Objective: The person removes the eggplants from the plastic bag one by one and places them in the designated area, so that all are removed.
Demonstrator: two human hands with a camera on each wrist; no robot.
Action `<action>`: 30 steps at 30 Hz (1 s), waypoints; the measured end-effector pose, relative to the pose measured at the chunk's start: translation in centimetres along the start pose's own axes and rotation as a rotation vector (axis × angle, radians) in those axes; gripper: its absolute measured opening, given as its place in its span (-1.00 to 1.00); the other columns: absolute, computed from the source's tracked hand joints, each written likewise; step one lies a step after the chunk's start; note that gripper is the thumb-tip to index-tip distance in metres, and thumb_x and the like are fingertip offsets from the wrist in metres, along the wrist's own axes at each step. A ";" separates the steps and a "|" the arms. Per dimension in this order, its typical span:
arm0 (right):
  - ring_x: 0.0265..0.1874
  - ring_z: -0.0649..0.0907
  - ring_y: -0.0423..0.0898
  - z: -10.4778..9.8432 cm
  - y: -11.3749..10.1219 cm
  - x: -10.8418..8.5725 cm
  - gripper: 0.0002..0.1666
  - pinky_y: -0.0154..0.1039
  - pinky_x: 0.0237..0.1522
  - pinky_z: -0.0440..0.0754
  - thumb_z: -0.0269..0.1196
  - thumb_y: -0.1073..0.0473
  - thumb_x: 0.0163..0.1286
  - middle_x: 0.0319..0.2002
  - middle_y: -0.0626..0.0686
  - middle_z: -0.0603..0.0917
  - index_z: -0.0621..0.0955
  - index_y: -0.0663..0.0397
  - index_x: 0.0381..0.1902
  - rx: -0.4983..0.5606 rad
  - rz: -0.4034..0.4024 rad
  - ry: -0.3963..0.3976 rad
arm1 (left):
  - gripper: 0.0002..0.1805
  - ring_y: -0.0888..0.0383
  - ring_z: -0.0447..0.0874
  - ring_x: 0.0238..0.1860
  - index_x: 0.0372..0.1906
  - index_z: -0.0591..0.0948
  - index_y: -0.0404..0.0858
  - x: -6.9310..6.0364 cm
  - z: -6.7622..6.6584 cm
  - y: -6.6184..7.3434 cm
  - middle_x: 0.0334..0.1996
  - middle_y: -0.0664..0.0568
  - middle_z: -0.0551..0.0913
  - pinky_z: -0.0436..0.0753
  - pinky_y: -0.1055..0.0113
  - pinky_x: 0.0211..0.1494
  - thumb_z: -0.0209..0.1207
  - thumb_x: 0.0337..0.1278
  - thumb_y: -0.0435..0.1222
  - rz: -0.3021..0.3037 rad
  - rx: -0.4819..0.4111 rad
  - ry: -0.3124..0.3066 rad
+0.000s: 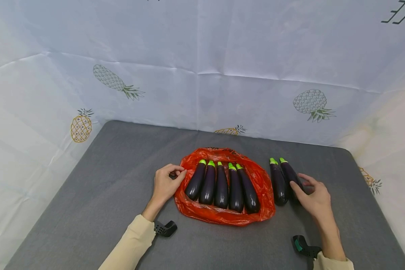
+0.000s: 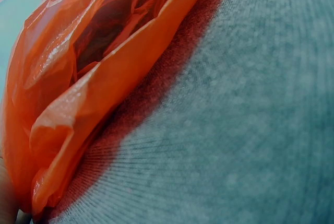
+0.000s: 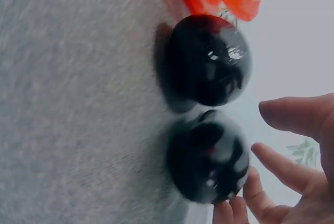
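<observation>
A red plastic bag (image 1: pixel 222 221) (image 2: pixel 120 72) lies spread on the grey table, with several dark purple eggplants (image 1: pixel 221 189) side by side on it, their green ends away from me. My left hand (image 1: pixel 165 183) pinches the bag's left edge. Right of the bag lie two more eggplants, the left one (image 1: pixel 278 183) (image 3: pixel 211 59) beside the right one (image 1: pixel 290 173) (image 3: pixel 209 156). My right hand (image 1: pixel 315 197) (image 3: pixel 297 177) is around the right one, thumb and fingers apart; in the right wrist view a gap shows between thumb and skin, while some fingertips lie at its far side.
The grey table (image 1: pixel 98 202) reaches back to a white cloth (image 1: pixel 175 101) printed with pineapples, which hangs behind it and at both sides. A black wrist device (image 1: pixel 166 228) is on the left wrist, another (image 1: pixel 305 247) on the right.
</observation>
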State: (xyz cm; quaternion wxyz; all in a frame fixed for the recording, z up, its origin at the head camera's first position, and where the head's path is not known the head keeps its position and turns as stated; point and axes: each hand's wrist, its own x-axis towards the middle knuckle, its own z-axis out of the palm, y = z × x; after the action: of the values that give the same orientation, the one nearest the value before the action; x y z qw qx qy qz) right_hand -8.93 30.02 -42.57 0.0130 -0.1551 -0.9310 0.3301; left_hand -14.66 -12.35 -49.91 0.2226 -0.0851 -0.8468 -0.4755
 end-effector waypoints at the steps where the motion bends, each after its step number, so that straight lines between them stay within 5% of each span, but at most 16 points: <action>1: 0.09 0.48 0.33 0.0 -0.1 -0.1 -0.33 0.14 -0.08 0.49 0.22 -0.01 0.49 0.17 0.43 0.49 0.44 0.24 0.41 0.010 -0.006 0.011 | -0.93 0.29 0.54 -0.51 -0.44 0.77 -0.21 0.0 0.0 0.0 -0.58 0.06 0.62 0.54 0.52 -0.35 0.46 0.04 -0.37 0.001 -0.001 0.000; 6: 0.05 0.52 0.33 -0.1 -0.8 -0.4 -0.42 0.16 -0.01 0.46 0.25 0.06 0.47 0.10 0.44 0.57 0.52 0.25 0.34 0.056 -0.068 0.099 | -0.94 0.29 0.54 -0.51 -0.44 0.77 -0.21 0.0 0.0 -0.1 -0.58 0.07 0.62 0.53 0.54 -0.35 0.46 0.04 -0.37 0.004 -0.010 0.001; 9: -0.04 0.57 0.24 -0.2 -1.6 -0.6 -0.47 -0.25 -0.10 0.50 0.28 0.10 0.45 0.04 0.39 0.62 0.58 0.22 0.29 0.077 -0.086 0.161 | -0.94 0.29 0.54 -0.51 -0.44 0.77 -0.21 0.0 0.0 -0.1 -0.58 0.07 0.62 0.54 0.53 -0.35 0.46 0.05 -0.37 0.003 -0.009 0.000; 13: -0.21 0.55 -0.23 -0.4 -2.6 -1.0 -0.49 -0.66 -0.31 0.35 0.31 0.07 0.43 0.04 0.30 0.67 0.62 0.11 0.28 0.106 -0.074 0.203 | -0.93 0.28 0.55 -0.52 -0.44 0.77 -0.20 0.0 0.0 -0.1 -0.58 0.07 0.62 0.54 0.53 -0.35 0.46 0.05 -0.37 0.005 -0.004 0.000; 16: -0.28 0.44 -0.49 -0.4 -3.1 -1.3 -0.49 -0.69 -0.29 0.36 0.33 0.07 0.41 0.04 0.27 0.69 0.63 0.08 0.27 0.142 -0.082 0.216 | -0.93 0.27 0.55 -0.52 -0.44 0.77 -0.20 0.0 0.0 -0.1 -0.58 0.07 0.62 0.53 0.52 -0.36 0.46 0.05 -0.37 0.007 -0.001 0.000; 19: -0.30 0.45 -0.54 -0.3 -3.6 -1.6 -0.52 -0.68 -0.30 0.40 0.35 0.10 0.39 -0.05 0.19 0.71 0.65 0.09 0.24 0.170 -0.114 0.225 | -0.93 0.28 0.54 -0.52 -0.45 0.76 -0.21 0.0 0.0 -0.1 -0.58 0.07 0.62 0.54 0.51 -0.36 0.46 0.04 -0.37 0.010 0.001 0.002; 26: -0.34 0.49 -0.49 0.1 -4.2 -2.0 -0.53 -0.65 -0.30 0.46 0.38 0.15 0.36 -0.32 -0.48 0.53 0.66 0.10 0.22 0.208 -0.174 0.210 | -0.93 0.27 0.55 -0.52 -0.45 0.76 -0.21 0.0 0.0 -0.2 -0.58 0.06 0.62 0.54 0.52 -0.36 0.45 0.05 -0.38 0.011 0.000 0.000; 30: -0.34 0.52 -0.51 0.4 -4.7 -2.3 -0.54 -0.66 -0.28 0.49 0.38 0.17 0.36 -0.31 -0.53 0.53 0.66 0.09 0.21 0.229 -0.204 0.199 | -0.93 0.28 0.55 -0.52 -0.44 0.76 -0.21 0.0 0.1 -0.2 -0.57 0.06 0.62 0.54 0.51 -0.36 0.45 0.05 -0.37 0.010 -0.003 0.000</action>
State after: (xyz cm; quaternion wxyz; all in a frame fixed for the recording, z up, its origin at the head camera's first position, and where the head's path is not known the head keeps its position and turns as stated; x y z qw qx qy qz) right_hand -8.16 25.63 -39.80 0.1559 -0.0891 -0.8924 0.4139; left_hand -14.74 -12.41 -50.08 0.2249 -0.0898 -0.8458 -0.4754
